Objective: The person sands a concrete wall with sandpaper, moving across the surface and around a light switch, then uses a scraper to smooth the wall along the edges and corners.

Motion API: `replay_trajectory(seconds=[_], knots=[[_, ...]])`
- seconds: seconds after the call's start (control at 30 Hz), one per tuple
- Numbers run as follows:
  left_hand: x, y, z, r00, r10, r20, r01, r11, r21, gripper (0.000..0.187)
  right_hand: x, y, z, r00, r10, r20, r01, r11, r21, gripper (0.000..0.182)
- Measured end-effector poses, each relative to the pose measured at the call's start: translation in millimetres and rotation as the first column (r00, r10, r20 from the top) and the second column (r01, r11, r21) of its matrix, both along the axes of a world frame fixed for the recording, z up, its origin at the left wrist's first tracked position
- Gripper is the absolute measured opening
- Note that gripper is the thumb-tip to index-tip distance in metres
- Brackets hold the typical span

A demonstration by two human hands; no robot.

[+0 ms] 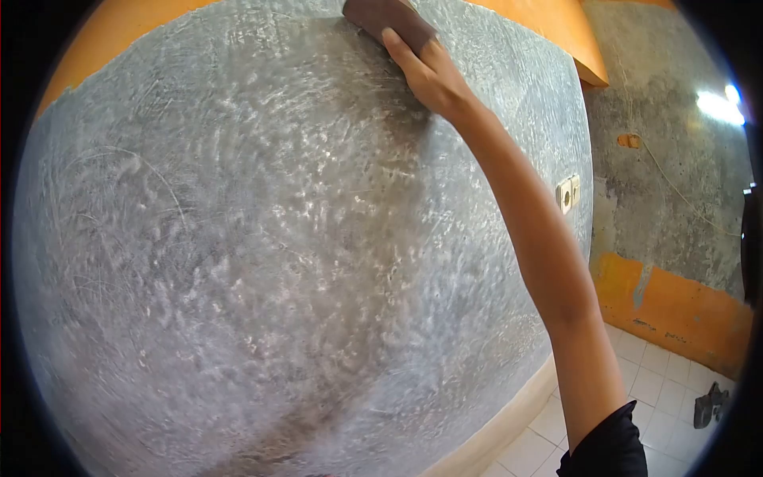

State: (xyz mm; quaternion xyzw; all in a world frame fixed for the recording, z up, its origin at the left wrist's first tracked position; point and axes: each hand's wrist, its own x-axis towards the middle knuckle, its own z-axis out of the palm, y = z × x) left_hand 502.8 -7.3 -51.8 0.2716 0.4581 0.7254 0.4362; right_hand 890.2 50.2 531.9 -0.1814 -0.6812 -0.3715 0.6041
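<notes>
My right hand [429, 75] is stretched up to the top of the wall, its fingers wrapped round a dark brown sanding block [389, 20]. The block lies against the grey, rough plaster wall [278, 222], close to its upper edge. My thumb shows on the near side of the block; the other fingers are mostly hidden behind it. White scratches and swirl marks cover the plaster, and the arm's shadow falls across it. My left hand is out of view.
Orange paint [532, 20] borders the plaster above. A white power socket [568, 193] sits near the wall's right end. Beyond it stand another grey wall [668, 183] with an orange lower band, white floor tiles [524, 453], and a small dark object [710, 405] on the floor.
</notes>
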Motion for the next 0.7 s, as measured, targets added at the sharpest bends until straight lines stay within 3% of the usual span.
replay_trajectory(seconds=[0.07,0.17,0.27,0.37,0.47,0.57,0.67,0.7], knots=[[15.3,1.6,-0.9,0.997,-0.042,-0.062,0.044,0.998,0.044,0.016,5.7,-1.9,-23.4,0.998,0.014,-0.065,-0.021,0.993,-0.119,0.049],[36.1,4.6,3.5,0.992,-0.058,-0.108,0.061,0.998,0.027,0.017,15.6,3.8,-54.9,0.991,-0.047,-0.126,0.041,0.998,-0.056,0.048],[51.0,6.7,10.5,0.983,-0.074,-0.167,0.076,0.997,0.01,0.018,21.0,0.0,-91.9,0.97,-0.088,-0.225,0.056,0.988,-0.147,0.046],[64.9,6.3,14.3,0.98,-0.005,-0.198,0.028,0.993,0.117,0.016,27.4,2.1,-117.4,0.968,-0.161,-0.191,0.153,0.987,-0.055,0.045],[65.5,8.2,17.0,0.965,-0.017,-0.26,0.053,0.99,0.13,0.014,41.7,-1.4,-103.1,0.96,-0.201,-0.193,0.177,0.975,-0.132,0.045],[56.7,16.8,-5.3,0.916,0.0,-0.402,0.061,0.989,0.137,0.014,70.9,15.3,-54.5,0.93,-0.289,-0.229,0.309,0.949,0.057,0.044],[64.8,12.7,3.2,0.958,-0.022,-0.287,0.06,0.99,0.127,0.013,87.2,1.4,-13.2,0.977,-0.181,-0.11,0.184,0.983,0.015,0.056],[66.2,12.9,3.9,0.955,-0.02,-0.295,0.062,0.989,0.132,0.012,85.6,-2.1,-12.9,0.969,-0.206,-0.139,0.212,0.977,0.033,0.051]])
